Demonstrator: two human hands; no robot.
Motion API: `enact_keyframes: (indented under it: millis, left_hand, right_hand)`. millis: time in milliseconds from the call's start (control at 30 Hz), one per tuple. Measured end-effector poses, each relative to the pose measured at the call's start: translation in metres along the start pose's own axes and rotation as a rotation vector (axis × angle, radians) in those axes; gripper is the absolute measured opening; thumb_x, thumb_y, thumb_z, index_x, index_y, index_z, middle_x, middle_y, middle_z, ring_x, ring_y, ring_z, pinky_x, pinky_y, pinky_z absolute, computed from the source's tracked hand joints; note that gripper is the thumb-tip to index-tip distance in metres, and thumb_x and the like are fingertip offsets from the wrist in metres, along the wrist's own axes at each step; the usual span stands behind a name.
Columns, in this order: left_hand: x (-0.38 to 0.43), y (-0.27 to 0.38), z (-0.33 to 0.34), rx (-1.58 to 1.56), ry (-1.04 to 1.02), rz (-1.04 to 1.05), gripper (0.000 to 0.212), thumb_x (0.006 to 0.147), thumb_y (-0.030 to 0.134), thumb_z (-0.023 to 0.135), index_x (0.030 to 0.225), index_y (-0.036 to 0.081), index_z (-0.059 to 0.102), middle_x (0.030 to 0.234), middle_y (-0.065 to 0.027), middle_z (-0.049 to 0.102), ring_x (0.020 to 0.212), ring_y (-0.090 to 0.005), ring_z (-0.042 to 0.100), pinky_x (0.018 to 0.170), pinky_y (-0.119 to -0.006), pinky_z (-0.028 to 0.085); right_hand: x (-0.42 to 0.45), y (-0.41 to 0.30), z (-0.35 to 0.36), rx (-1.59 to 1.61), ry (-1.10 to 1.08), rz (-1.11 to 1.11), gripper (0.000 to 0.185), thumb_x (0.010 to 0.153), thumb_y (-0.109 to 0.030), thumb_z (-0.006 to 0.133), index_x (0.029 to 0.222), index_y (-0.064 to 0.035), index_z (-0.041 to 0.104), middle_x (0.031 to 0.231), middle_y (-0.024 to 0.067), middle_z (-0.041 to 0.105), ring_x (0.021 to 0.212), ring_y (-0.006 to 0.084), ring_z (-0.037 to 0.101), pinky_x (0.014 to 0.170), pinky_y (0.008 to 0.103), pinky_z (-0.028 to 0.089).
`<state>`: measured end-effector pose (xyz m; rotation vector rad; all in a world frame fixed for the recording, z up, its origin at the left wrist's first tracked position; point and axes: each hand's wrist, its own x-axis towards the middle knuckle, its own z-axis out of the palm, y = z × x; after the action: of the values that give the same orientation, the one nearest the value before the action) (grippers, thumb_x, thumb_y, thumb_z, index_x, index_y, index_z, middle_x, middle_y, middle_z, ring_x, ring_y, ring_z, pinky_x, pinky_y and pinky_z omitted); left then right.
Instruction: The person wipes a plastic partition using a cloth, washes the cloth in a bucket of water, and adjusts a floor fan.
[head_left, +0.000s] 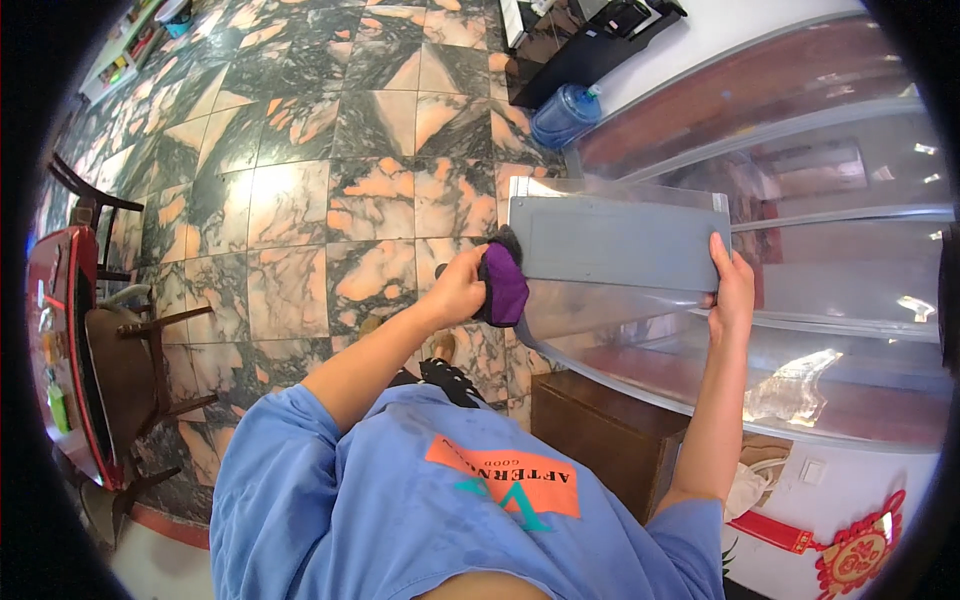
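In my left hand (459, 289) is a bunched purple and dark grey cloth (507, 285), pressed against the left end of a grey rectangular panel with clear edges (622, 241). My right hand (729, 292) grips the right end of that panel, its thumb on the grey face and the fingers partly hidden beneath. The panel lies roughly level before me, over or in front of a clear-fronted case with metal-framed shelves (802, 330). Whether it touches the case, I cannot tell.
A dark brown wooden cabinet (607, 427) stands under the case. Beyond are a blue water jug (566, 116) and a black stand (559, 64). At far left, chairs (124, 360) surround a red-edged table (82, 300). A red knot ornament (859, 551) hangs at lower right.
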<state>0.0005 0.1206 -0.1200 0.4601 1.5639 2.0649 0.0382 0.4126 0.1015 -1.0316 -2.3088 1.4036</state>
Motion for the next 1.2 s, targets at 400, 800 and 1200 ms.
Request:
enact_keyframes:
  millis: [400, 800, 1200]
  left_hand:
    - [-0.004, -0.001, 0.007, -0.341, 0.234, -0.153, 0.012, 0.085, -0.006, 0.058, 0.093, 0.003, 0.06, 0.086, -0.0032, 0.066, 0.074, -0.0124, 0.061, 0.067, -0.027, 0.051]
    - [-0.012, -0.025, 0.02, -0.391, 0.289, -0.27, 0.024, 0.079, -0.008, 0.047, 0.096, -0.007, 0.065, 0.085, -0.0106, 0.068, 0.078, -0.0193, 0.066, 0.067, -0.03, 0.052]
    - [-0.003, -0.032, 0.035, -0.482, 0.345, -0.591, 0.036, 0.081, 0.001, 0.044, 0.116, -0.001, 0.054, 0.105, -0.0122, 0.061, 0.095, -0.0244, 0.062, 0.086, -0.036, 0.052]
  right_hand:
    - [0.029, -0.018, 0.031, -0.068, -0.122, -0.059, 0.027, 0.089, -0.038, 0.068, 0.094, -0.0119, 0.063, 0.071, -0.0087, 0.055, 0.054, -0.0005, 0.041, 0.041, 0.0204, 0.018]
    - [-0.031, 0.011, 0.102, -0.321, -0.113, -0.711, 0.05, 0.077, -0.014, 0.073, 0.122, -0.0018, 0.054, 0.117, 0.0135, 0.055, 0.104, 0.026, 0.055, 0.086, 0.0368, 0.049]
    - [-0.127, 0.132, 0.146, -0.457, -0.355, -0.679, 0.097, 0.068, -0.002, 0.075, 0.151, -0.0178, 0.026, 0.141, 0.0172, 0.036, 0.119, 0.042, 0.051, 0.092, 0.0454, 0.051]
